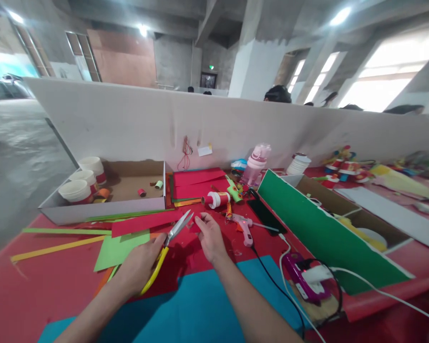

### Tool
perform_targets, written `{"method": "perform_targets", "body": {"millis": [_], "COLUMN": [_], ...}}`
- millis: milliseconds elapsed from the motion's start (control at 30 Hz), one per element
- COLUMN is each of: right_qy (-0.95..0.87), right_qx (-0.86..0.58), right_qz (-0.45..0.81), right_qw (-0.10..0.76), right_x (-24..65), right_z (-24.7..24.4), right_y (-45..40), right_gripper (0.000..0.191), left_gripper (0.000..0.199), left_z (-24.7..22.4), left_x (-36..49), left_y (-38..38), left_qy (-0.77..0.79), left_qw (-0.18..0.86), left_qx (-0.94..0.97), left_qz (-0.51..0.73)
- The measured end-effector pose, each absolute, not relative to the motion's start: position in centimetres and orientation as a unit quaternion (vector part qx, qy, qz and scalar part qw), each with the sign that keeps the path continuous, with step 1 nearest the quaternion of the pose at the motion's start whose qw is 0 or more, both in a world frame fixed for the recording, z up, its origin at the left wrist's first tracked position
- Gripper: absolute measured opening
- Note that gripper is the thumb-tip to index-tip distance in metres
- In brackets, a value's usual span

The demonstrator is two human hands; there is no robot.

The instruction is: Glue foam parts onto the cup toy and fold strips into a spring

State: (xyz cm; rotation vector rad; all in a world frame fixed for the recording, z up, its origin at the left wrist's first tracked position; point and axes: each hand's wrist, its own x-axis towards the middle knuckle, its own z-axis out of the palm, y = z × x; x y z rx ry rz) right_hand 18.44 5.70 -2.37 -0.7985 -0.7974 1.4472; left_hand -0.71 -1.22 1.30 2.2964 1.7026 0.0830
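The room is bare concrete, with a pillar [248, 66] beyond a white partition [128, 114]. Before that stands the desk [25, 295], its red top probably smooth, with a blue sheet [186, 309] at the near edge and a box [110, 210] far left. The glue gun [243, 224] lies right of the hands, its cord trailing near. The left hand [139, 267] grips the scissors [158, 271] by the yellow handles, blades slightly parted, pointing far and right; they should feel rigid and fairly light, best held by those loops. Smallest, the red scrap [193, 227] seems pinched in the right hand's [211, 238] fingertips beside the blade tips; likely thin, light and easily creased, it suits an edge grip.
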Motion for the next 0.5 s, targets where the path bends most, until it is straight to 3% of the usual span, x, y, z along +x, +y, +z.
{"method": "perform_targets", "body": {"millis": [500], "right_qy": [-0.348], "right_qx": [-0.325], "right_qz": [0.634], "right_qw": [0.610], "right_x": [18.0], "right_z": [-2.2], "right_y": [5.2], "right_gripper": [0.021], "left_gripper": [0.037], "left_z": [2.6], "left_x": [1.1], "left_y": [-1.9], "left_qy": [0.602], "left_qw": [0.150], "left_qx": [0.785], "left_qz": [0.008]}}
